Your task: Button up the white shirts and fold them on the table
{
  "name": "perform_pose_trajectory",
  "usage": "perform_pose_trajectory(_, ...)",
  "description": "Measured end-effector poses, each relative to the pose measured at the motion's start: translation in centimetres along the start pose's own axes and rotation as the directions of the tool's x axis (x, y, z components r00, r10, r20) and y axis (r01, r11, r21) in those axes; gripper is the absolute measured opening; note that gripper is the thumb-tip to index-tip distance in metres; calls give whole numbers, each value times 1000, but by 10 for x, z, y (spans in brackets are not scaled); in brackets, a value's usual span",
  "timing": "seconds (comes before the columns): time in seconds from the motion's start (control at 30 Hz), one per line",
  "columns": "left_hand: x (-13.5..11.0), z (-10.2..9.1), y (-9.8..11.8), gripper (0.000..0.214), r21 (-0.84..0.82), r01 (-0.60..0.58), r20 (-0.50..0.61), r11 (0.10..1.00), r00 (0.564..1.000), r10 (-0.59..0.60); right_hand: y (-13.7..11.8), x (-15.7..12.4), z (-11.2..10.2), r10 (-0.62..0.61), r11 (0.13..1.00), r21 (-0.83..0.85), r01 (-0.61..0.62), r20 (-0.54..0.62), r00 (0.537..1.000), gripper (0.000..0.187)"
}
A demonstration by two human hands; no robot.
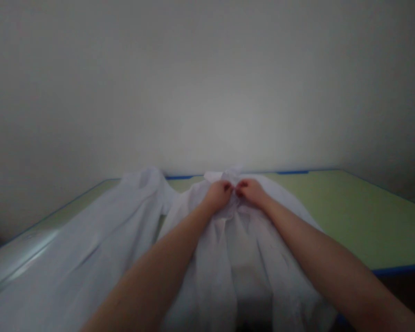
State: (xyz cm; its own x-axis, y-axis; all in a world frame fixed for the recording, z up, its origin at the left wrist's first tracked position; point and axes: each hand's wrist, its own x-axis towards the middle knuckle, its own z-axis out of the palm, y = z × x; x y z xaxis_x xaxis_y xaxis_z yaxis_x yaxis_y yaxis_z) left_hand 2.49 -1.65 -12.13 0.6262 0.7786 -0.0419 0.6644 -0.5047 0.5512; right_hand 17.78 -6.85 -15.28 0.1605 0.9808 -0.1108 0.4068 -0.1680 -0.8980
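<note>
Green table (349, 216), blurry white shirt (242, 251)

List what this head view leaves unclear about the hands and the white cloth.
1. Left hand and right hand, head view: the fingertips curl into the white garment. Blur hides whether they grip cloth, a button or nothing.
2. White garment, head view: the near end is cut off by the bottom edge, and the forearms cover parts of it.
3. Table, head view: the left part lies hidden under the garment.
</note>
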Motion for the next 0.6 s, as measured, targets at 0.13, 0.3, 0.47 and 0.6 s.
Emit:
perform_pose_trajectory(0.13,-3,-5,6,26,101,-54,-10,993,998,55,-1,0,1,80,972,217,-85,31,996,10)
perform_pose_trajectory(0.3,-3,-17,6,25,193,-12,59,981,998,1,0,0,1,105,929,358,-91,-21,994,14)
perform_pose_trajectory(0.47,-5,-25,11,22,284,-116,263,952,964,39,-1,0,3,124,888,451,-94,-36,992,12)
perform_pose_trajectory(0.6,-8,-29,17,15,273,-144,378,951,925,31,0,0,6,108,846,526,-93,2,994,11)
